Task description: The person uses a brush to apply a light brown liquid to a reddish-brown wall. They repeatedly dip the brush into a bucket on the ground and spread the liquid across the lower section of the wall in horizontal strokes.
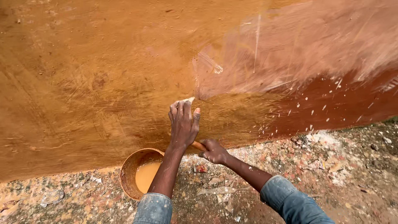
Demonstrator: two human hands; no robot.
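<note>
A brush [188, 101] is pressed against the ochre wall [83, 83], its wooden handle [198, 145] gripped low by the right hand [213, 151]. The head is covered by the left hand [183, 124], fingers together. A bucket [130, 166] of ochre wash stands on the ground [352, 174] below.

Soft, even daylight lit the scene, casting only faint shadows and no glare. Focus held sharp at the centre (the upper right looked smeared), with slight wide-angle bending toward the edges.
</note>
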